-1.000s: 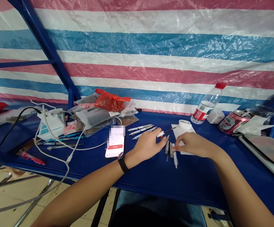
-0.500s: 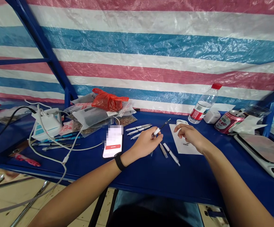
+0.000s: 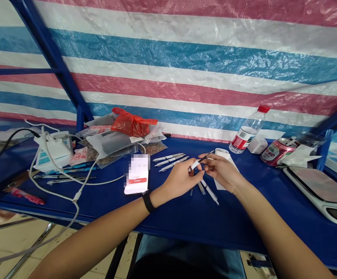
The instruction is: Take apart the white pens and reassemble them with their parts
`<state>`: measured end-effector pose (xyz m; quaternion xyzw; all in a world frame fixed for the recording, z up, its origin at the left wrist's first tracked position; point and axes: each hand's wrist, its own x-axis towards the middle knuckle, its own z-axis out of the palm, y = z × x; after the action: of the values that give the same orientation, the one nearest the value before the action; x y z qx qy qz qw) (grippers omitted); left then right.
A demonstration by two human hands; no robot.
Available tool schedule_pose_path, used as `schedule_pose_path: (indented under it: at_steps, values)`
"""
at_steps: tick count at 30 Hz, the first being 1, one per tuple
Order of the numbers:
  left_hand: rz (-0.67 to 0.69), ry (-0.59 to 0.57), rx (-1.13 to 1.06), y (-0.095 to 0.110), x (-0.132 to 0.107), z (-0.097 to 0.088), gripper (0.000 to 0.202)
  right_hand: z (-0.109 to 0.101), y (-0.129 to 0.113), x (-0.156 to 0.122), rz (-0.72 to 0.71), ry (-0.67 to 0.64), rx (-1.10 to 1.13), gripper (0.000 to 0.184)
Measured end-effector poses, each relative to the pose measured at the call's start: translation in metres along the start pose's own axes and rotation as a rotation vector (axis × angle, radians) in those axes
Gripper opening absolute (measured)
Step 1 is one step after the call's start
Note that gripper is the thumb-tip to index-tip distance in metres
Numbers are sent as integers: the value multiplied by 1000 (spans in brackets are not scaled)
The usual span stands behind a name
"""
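Note:
My left hand (image 3: pixel 180 180) pinches a thin pen refill with a white collar (image 3: pixel 197 162), its dark tip pointing up and right. My right hand (image 3: pixel 220 170) has its fingers closed right against that refill, and what they pinch is too small to make out. Both hands hover over the blue table (image 3: pixel 185 217). Below them lie loose white pen parts (image 3: pixel 209 190). A white sheet of paper (image 3: pixel 229 162) sits partly under my right hand. Three assembled white pens (image 3: pixel 171 159) lie just behind my left hand.
A phone (image 3: pixel 137 173) lies left of my hands. Plastic bags with a red bag on top (image 3: pixel 127 133), a white charger with cables (image 3: pixel 54 149) and more pens (image 3: pixel 69 172) fill the left. A water bottle (image 3: pixel 246 130), a can (image 3: pixel 275 152) and a scale (image 3: pixel 322 190) stand right.
My right hand lifted off the loose pen parts, reached over the paper, then came in to meet my left hand at the refill. My left hand raised the refill slightly.

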<state>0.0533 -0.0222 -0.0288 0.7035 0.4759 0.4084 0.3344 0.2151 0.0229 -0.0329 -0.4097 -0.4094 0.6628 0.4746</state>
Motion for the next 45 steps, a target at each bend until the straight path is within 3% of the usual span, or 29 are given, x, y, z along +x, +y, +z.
schedule_pose_path:
  at_steps: [3, 5, 8, 11, 17, 23, 26, 33, 41, 45]
  values:
    - [8, 0, 16, -3, -1, 5, 6, 8, 9, 0, 54, -86, 116, 31]
    - [14, 13, 40, -5, 0, 8, 7, 10, 11, 1, 55, -71, 170, 34]
    - [26, 71, 70, -8, 1, 10, 21, 10, 10, 0, -28, -33, 252, 39]
    - [12, 116, 43, -11, 3, 12, 30, 14, 9, -5, -131, -94, 273, 41]
    - [15, 96, -36, -14, 6, 11, 28, 23, 14, -9, -231, -181, 222, 36]
    - [6, 118, -148, -13, 8, 5, 45, 14, 11, -8, -261, -93, -49, 39]
    - [-2, 103, -211, -11, 8, 2, 55, 13, 12, -7, -247, -61, -130, 46]
    - [-71, 64, -410, -8, 4, 1, 56, 13, 12, -5, -288, -21, -46, 49]
    - [-173, -45, -579, -5, 3, 0, 53, 16, 11, -7, -371, -62, -41, 32]
    - [-244, -120, -537, -2, 0, -1, 51, 8, 4, -7, -493, 20, -9, 26]
